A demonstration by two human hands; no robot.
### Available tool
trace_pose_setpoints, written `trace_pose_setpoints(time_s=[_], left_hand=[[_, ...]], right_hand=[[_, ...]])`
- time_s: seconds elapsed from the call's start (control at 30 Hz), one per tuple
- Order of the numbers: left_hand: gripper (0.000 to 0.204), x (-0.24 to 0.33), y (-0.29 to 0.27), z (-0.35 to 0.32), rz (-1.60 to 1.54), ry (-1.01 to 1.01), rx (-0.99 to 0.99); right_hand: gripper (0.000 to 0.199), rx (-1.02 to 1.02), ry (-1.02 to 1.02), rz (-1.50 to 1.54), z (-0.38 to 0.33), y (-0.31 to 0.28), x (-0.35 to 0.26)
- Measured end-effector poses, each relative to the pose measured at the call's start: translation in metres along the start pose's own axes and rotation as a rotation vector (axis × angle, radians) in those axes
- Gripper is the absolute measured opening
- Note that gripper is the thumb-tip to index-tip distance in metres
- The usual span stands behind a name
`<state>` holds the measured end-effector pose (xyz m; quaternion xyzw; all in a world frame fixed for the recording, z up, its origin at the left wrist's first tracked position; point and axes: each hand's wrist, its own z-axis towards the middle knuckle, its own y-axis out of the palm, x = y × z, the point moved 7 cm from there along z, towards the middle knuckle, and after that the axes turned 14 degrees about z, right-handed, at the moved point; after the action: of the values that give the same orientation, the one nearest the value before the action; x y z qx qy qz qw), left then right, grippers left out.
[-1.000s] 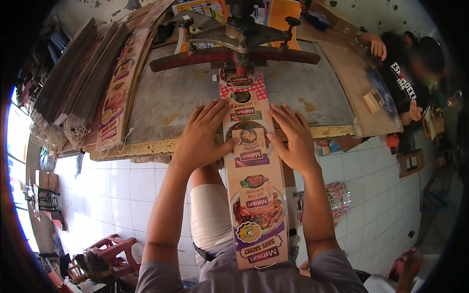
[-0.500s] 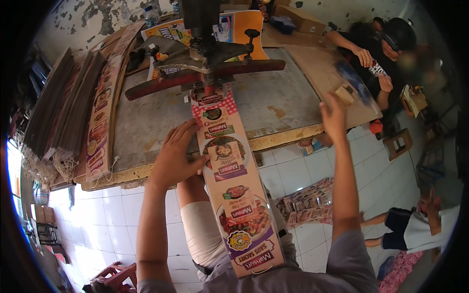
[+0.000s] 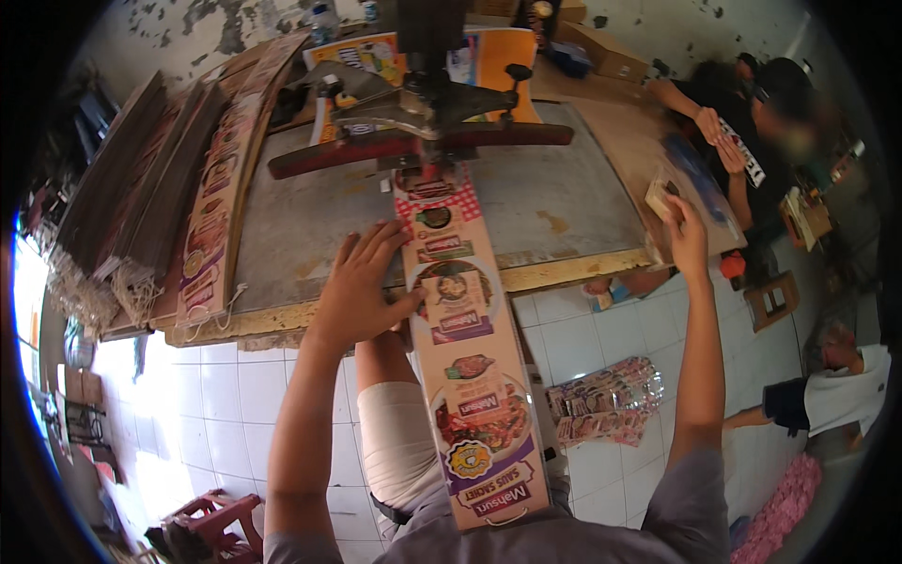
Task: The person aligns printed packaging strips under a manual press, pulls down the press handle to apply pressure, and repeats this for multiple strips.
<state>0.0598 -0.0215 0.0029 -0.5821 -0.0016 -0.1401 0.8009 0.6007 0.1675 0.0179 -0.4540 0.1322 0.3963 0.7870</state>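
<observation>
A long printed cardboard strip (image 3: 479, 362) with food pictures runs from beneath the press head down to my lap. My left hand (image 3: 365, 291) rests along its left edge, fingers spread and thumb on the strip. At the table's right side, my right hand (image 3: 688, 230) has its fingers closed on a small tan block (image 3: 657, 199); what the block is cannot be made out. The press (image 3: 427, 132), with a dark red curved bar and black knobs, stands over the strip's far end.
Bundled stacks of strips (image 3: 141, 188) lie at left on the worn metal-topped table (image 3: 319, 226). Cardboard boxes (image 3: 601, 52) are at the back right. Another person works at the right. Printed pieces (image 3: 606, 399) lie on the tiled floor, near a red stool (image 3: 211, 526).
My right hand has reached outward and closed on the tan block, which has shifted toward me. My left hand stays on the strip. The view has shifted slightly.
</observation>
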Motion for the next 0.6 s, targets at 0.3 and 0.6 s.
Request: trace_pose_setpoints(time_s=[0.3, 0.6], left_hand=[[0.079, -0.001, 0.004, -0.001, -0.003, 0.004, 0.019], [0.081, -0.002, 0.006, 0.000, 0.016, 0.035, 0.048]], right_hand=[[0.051, -0.451, -0.268, 0.516, -0.080, 0.108, -0.269], [0.042, -0.534, -0.380, 0.469, -0.033, 0.207, -0.298]])
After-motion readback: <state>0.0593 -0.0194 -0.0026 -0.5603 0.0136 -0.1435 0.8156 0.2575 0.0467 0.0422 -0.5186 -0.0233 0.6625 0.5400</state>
